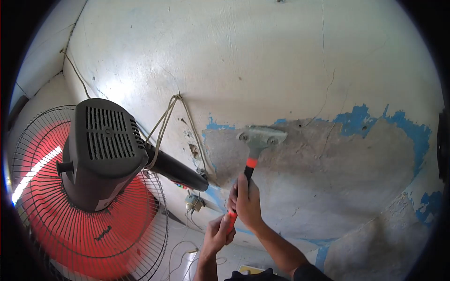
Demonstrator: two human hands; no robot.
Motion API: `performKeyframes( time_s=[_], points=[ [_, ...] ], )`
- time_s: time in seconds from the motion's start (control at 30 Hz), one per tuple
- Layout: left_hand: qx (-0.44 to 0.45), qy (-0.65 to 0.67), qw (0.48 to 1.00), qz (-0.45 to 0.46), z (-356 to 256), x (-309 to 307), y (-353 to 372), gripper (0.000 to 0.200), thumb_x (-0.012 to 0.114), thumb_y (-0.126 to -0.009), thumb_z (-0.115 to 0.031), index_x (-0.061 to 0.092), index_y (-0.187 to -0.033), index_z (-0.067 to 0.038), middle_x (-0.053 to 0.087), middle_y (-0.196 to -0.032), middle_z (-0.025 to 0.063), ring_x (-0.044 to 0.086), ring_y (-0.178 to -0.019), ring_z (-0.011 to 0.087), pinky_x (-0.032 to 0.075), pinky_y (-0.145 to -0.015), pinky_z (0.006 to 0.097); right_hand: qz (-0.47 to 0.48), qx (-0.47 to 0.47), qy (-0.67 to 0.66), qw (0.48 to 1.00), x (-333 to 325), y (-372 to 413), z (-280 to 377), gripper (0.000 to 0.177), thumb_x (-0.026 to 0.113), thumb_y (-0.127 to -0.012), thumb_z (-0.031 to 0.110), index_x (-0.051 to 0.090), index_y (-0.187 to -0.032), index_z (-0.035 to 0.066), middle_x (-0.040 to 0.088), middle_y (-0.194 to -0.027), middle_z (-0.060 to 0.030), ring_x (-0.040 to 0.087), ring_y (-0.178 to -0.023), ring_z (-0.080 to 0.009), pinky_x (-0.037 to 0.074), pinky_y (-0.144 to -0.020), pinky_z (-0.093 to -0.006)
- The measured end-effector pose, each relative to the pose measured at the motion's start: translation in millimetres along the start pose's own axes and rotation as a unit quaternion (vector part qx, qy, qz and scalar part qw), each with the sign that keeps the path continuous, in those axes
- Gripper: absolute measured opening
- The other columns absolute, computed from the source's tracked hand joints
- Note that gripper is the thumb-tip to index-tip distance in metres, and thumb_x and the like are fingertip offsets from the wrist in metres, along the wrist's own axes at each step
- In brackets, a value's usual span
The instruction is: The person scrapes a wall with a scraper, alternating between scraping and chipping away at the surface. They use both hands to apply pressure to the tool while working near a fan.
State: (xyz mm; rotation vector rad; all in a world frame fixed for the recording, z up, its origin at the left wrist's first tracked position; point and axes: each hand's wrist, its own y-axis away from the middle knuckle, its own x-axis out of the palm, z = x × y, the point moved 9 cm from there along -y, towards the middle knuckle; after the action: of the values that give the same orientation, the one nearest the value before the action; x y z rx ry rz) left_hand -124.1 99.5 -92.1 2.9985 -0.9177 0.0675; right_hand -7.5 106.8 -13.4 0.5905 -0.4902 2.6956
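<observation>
A long-handled wall scraper (255,146) with a grey, dusty head and a black and orange-red handle points up the wall. Its blade lies at the upper border of a bare grey patch (300,178), where the off-white paint begins. My right hand (246,201) is wrapped round the black part of the handle, below the head. Lower down, my left hand (218,235) grips the orange-red end. Strips of blue paint (358,121) show along the patch's ragged border.
A fan (105,154) with a red blade disc and wire cage stands close on the left. Looped cord (166,117) hangs from the wall onto its black pole (180,171). An electrical box (194,202) with wires sits behind. Thin cables (183,243) trail over the floor.
</observation>
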Motion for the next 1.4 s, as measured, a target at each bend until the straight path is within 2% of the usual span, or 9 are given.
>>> performKeyframes(
  time_s=[0.23, 0.47, 0.6, 0.77, 0.87, 0.9, 1.23, 1.33, 1.4],
  points=[
    [-0.007, 0.037, 0.999, -0.007, 4, 0, 5, 0.048, 0.04, -0.102, -0.041, 0.053, -0.078, -0.003, 0.047, -0.053, 0.0011, 0.04, -0.042, 0.0067, 0.03, -0.04, 0.0229, -0.014, 0.028, -0.003, 1.0, -1, 4, -5, 0.038, 0.038, -0.103, 0.038, 0.037, -0.082, 0.007, 0.036, -0.055, 0.001, 0.036, -0.042, -0.0091, 0.034, -0.04, -0.0266],
    [-0.026, 0.036, 0.999, -0.019, 6, 3, 13, 0.047, 0.041, -0.102, -0.041, 0.056, -0.082, 0.0, 0.047, -0.054, 0.0011, 0.039, -0.041, 0.0065, 0.029, -0.04, 0.0227, 0.003, 0.01, -0.017, 1.0, -1, 8, -5, 0.038, 0.039, -0.103, 0.039, 0.037, -0.082, 0.008, 0.035, -0.055, 0.0013, 0.035, -0.043, -0.0084, 0.033, -0.041, -0.0253],
    [-0.011, 0.014, 1.0, -0.001, -2, -1, 4, 0.046, 0.042, -0.102, -0.04, 0.058, -0.09, 0.001, 0.047, -0.055, 0.0007, 0.039, -0.042, 0.0062, 0.029, -0.04, 0.0227, -0.006, 0.015, -0.025, 1.0, 2, 3, 7, 0.038, 0.039, -0.103, 0.04, 0.037, -0.082, 0.008, 0.035, -0.055, 0.0014, 0.034, -0.042, -0.0083, 0.032, -0.04, -0.026],
    [-0.016, 0.019, 1.0, 0.002, -6, 8, 10, 0.047, 0.043, -0.101, -0.042, 0.058, -0.089, 0.001, 0.047, -0.055, 0.0, 0.04, -0.043, 0.0058, 0.029, -0.04, 0.0221, -0.015, 0.016, -0.023, 0.999, -5, 5, 5, 0.038, 0.039, -0.102, 0.039, 0.037, -0.082, 0.008, 0.034, -0.055, 0.0011, 0.033, -0.041, -0.0085, 0.032, -0.04, -0.0264],
    [-0.002, -0.024, 1.0, -0.018, -10, 0, 6, 0.049, 0.037, -0.103, -0.04, 0.054, -0.081, 0.0, 0.044, -0.05, 0.0014, 0.038, -0.039, 0.0075, 0.029, -0.037, 0.0236, -0.018, 0.009, -0.033, 0.999, 1, 7, 9, 0.038, 0.04, -0.102, 0.039, 0.037, -0.081, 0.008, 0.034, -0.055, 0.0011, 0.033, -0.041, -0.0086, 0.032, -0.04, -0.026],
    [-0.01, -0.001, 1.0, -0.013, -10, 8, 15, 0.048, 0.037, -0.103, -0.041, 0.053, -0.08, -0.001, 0.044, -0.05, 0.0014, 0.038, -0.039, 0.0073, 0.029, -0.037, 0.0234, -0.015, 0.009, -0.03, 0.999, -2, 11, 4, 0.038, 0.04, -0.102, 0.039, 0.037, -0.081, 0.008, 0.034, -0.055, 0.0011, 0.033, -0.041, -0.0086, 0.032, -0.04, -0.0261],
    [-0.015, 0.006, 1.0, -0.012, -6, 18, 10, 0.051, 0.036, -0.103, -0.042, 0.054, -0.078, -0.002, 0.046, -0.052, 0.0015, 0.038, -0.039, 0.0072, 0.028, -0.036, 0.0234, -0.01, 0.007, -0.003, 1.0, -11, 11, 11, 0.038, 0.04, -0.102, 0.039, 0.037, -0.081, 0.008, 0.034, -0.054, 0.0013, 0.034, -0.041, -0.0086, 0.032, -0.039, -0.0267],
    [-0.025, 0.004, 1.0, -0.009, -7, 11, 10, 0.047, 0.042, -0.102, -0.041, 0.057, -0.086, 0.001, 0.046, -0.054, 0.0005, 0.039, -0.042, 0.0058, 0.029, -0.039, 0.0224, -0.017, 0.015, -0.017, 1.0, -8, 8, 14, 0.038, 0.041, -0.101, 0.039, 0.037, -0.08, 0.008, 0.034, -0.054, 0.0013, 0.034, -0.04, -0.0087, 0.033, -0.039, -0.0265],
    [-0.039, 0.028, 0.999, -0.01, -6, 16, 17, 0.047, 0.042, -0.102, -0.041, 0.056, -0.084, 0.0, 0.046, -0.054, 0.0006, 0.039, -0.042, 0.0057, 0.029, -0.039, 0.0224, -0.02, 0.018, -0.017, 1.0, -8, 14, 14, 0.039, 0.04, -0.102, 0.035, 0.037, -0.075, 0.008, 0.035, -0.053, 0.0019, 0.036, -0.039, -0.0081, 0.033, -0.038, -0.0261]
  ],
)
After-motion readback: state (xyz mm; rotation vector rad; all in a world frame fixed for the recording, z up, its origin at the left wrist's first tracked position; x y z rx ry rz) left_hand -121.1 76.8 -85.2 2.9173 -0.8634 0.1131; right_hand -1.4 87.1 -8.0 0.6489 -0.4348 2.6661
